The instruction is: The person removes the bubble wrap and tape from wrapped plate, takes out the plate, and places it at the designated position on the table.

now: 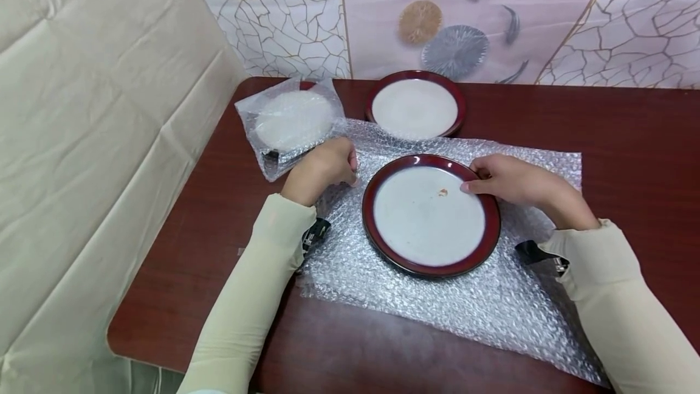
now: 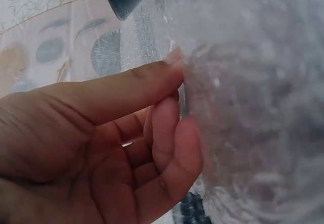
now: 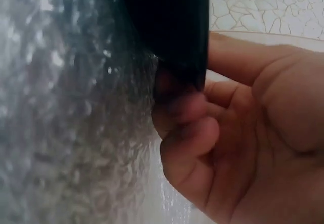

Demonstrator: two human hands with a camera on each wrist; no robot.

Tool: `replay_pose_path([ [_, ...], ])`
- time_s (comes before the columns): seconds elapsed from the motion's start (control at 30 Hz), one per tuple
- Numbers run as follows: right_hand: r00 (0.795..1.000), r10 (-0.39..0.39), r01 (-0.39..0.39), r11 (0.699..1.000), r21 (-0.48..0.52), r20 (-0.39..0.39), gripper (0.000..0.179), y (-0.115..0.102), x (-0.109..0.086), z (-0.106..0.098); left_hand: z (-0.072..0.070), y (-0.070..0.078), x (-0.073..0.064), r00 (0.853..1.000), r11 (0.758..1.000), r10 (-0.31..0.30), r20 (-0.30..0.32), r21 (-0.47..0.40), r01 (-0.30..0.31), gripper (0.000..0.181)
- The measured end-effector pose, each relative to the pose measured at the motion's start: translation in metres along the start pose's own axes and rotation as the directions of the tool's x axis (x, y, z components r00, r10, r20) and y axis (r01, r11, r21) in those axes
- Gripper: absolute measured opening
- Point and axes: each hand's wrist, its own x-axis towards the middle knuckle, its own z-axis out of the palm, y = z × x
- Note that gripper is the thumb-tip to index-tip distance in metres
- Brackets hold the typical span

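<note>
A plate (image 1: 429,214) with a dark red rim and a pale centre lies on a sheet of bubble wrap (image 1: 394,297). My right hand (image 1: 516,181) grips its upper right rim, thumb on top and fingers beneath. In the right wrist view the plate's dark underside (image 3: 172,21) sits between thumb and fingers of that hand (image 3: 243,118). Left of the plate, my left hand (image 1: 325,166) pinches the left edge of the wrap between thumb and curled fingers. The left wrist view shows the hand (image 2: 111,133) up against the wrap (image 2: 253,97). A small orange-brown mark shows on the plate.
Behind the wrap stands a second red-rimmed plate (image 1: 415,107), partly covered by the sheet's far edge. A wrapped plate (image 1: 295,120) lies at the back left. The dark red table (image 1: 640,138) meets a patterned wall behind and pale cloth (image 1: 98,138) at left.
</note>
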Motion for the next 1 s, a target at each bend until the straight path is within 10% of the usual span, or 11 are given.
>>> replay_pose_path([
  [0.3,0.996,0.083,-0.08,0.991,0.109,-0.029,0.041,-0.012,-0.002,-0.007,-0.007,0.008,-0.004,0.998,0.992,0.056,-0.023,0.115,-0.053,0.033],
  [0.67,0.992,0.102,-0.076,0.951,0.298,-0.072,0.066,-0.002,0.0,0.011,0.001,-0.008,0.001,0.994,0.994,0.093,0.052,-0.062,-0.089,0.018],
  [1.0,0.984,0.149,-0.084,0.865,0.495,-0.093,0.064,0.015,0.01,0.012,-0.012,-0.025,-0.002,0.954,0.959,0.251,0.165,-0.176,-0.222,0.018],
])
